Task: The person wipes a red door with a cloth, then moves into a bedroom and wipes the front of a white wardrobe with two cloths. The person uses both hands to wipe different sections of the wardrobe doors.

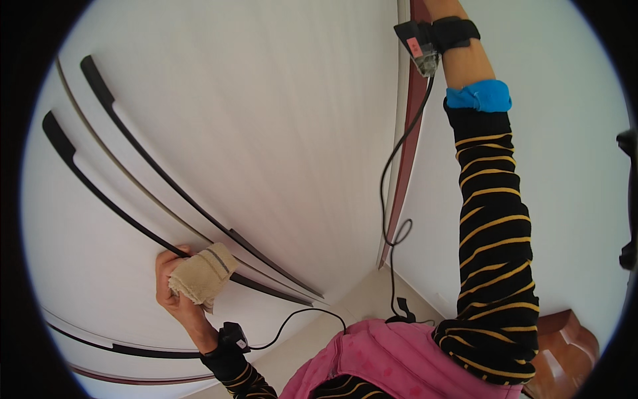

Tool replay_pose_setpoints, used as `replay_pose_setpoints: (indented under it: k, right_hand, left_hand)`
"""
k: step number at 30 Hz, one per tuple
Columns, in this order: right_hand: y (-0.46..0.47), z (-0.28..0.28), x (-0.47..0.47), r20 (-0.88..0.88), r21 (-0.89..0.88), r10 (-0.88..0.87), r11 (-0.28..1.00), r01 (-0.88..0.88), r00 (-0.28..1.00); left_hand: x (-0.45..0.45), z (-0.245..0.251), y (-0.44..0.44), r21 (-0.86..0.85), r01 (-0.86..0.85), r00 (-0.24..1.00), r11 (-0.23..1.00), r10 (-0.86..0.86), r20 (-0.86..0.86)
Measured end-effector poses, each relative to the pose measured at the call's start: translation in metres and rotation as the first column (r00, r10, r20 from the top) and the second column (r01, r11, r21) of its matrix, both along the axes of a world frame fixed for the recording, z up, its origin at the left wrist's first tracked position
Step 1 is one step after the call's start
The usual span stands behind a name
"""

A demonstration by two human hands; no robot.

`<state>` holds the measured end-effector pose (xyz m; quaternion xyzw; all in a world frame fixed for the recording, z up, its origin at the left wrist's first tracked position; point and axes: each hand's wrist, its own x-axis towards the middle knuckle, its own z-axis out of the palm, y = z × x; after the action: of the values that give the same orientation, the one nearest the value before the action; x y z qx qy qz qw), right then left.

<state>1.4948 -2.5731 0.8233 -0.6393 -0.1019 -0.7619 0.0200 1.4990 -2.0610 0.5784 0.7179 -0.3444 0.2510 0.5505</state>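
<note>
My left hand (169, 279) grips a folded beige cloth (204, 273) with a dark stripe and a frayed edge. The cloth is wrapped against a long black handle strip (99, 187) on a white door panel (114, 239), hiding part of the strip. Beside it, across a thin seam (134, 179), runs a second black handle strip (164, 172). My right arm stretches up past the top edge of the view, and the right hand is out of sight. Black devices are strapped at my left wrist (233, 337) and right wrist (423, 47).
A dark red trim strip (406, 184) stands between the white panels and a pale wall (573, 199). Black cables (383, 174) run from both wrist devices toward my pink vest (379, 354). Another black handle strip (154, 351) is at lower left. Glossy brown furniture (563, 349) stands at lower right.
</note>
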Motion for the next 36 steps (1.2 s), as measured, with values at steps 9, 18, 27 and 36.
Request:
replay_pose_setpoints:
  k: [9,18,27,36]
  right_hand:
    - [0.013,-0.210,-0.021,-0.190,0.113,0.007,0.994,0.015,0.982]
    - [0.070,-0.446,-0.052,-0.405,0.430,0.173,0.903,0.020,0.898]
    - [0.120,-0.594,-0.055,-0.462,0.791,0.332,0.574,0.212,0.823]
    - [0.134,-0.701,-0.038,-0.446,0.821,0.652,0.025,0.570,0.613]
  left_hand:
    - [-0.002,0.000,-0.014,-0.095,0.015,0.999,0.995,-0.011,0.039]
    - [0.000,-0.002,-0.009,-0.019,0.028,1.000,0.999,-0.029,-0.006]
    - [-0.001,-0.002,-0.021,-0.071,-0.020,0.999,0.997,0.023,0.042]
    - [0.003,-0.006,-0.018,-0.090,-0.039,0.998,0.995,0.044,0.055]
